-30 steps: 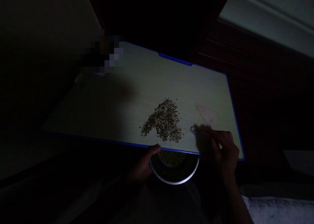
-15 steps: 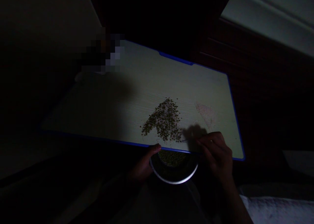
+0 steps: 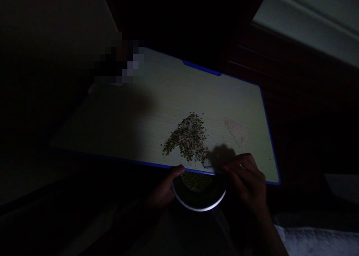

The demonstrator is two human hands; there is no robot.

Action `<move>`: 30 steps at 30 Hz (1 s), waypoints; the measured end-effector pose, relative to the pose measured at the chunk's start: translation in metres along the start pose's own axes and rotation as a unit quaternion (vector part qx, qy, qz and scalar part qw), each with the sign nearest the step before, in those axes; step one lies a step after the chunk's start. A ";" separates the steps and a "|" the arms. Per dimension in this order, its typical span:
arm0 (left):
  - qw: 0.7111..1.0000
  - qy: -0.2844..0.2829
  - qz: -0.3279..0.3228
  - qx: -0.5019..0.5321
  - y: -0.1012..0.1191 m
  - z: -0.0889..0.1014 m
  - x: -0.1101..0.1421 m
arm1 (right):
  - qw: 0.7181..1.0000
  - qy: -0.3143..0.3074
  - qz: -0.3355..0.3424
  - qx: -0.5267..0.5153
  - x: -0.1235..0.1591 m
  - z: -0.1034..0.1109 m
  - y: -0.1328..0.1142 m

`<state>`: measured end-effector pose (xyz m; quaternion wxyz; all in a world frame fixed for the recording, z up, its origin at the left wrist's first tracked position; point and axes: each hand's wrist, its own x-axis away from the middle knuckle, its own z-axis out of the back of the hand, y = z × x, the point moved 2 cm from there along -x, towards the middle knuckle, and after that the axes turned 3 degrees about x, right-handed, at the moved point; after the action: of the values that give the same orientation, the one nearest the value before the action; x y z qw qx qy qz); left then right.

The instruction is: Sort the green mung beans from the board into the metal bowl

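Seemingly partway, with green grains [image 3: 198, 182] in the bowl [image 3: 200, 209] but 1 dark patch [image 3: 187, 136] and 1 paler patch [image 3: 236, 130] on the board [image 3: 168, 84], the right hand [image 3: 251, 179] pinches a thin tool [image 3: 209, 167] beside the dark patch, the grip of the left hand [image 3: 165, 190] unclear

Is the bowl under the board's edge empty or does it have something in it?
Not empty: green grains show inside the bowl; how full, I can't tell.
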<state>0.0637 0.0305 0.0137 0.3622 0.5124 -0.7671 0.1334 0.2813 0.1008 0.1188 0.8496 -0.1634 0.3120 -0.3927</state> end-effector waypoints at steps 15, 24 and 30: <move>1.000 -0.008 0.006 -0.006 -0.001 0.001 -0.001 | 0.999 0.016 -0.043 0.008 0.006 0.000 0.001; 1.000 -0.009 0.012 -0.019 0.000 0.000 0.001 | 0.999 -0.005 -0.036 -0.029 0.008 0.000 -0.001; 1.000 -0.015 0.012 -0.014 -0.001 0.001 -0.001 | 1.000 0.009 -0.024 -0.008 0.005 -0.003 -0.002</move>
<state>0.0637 0.0299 0.0121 0.3560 0.5004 -0.7801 0.1194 0.2803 0.0954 0.1153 0.8361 -0.1738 0.3183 -0.4115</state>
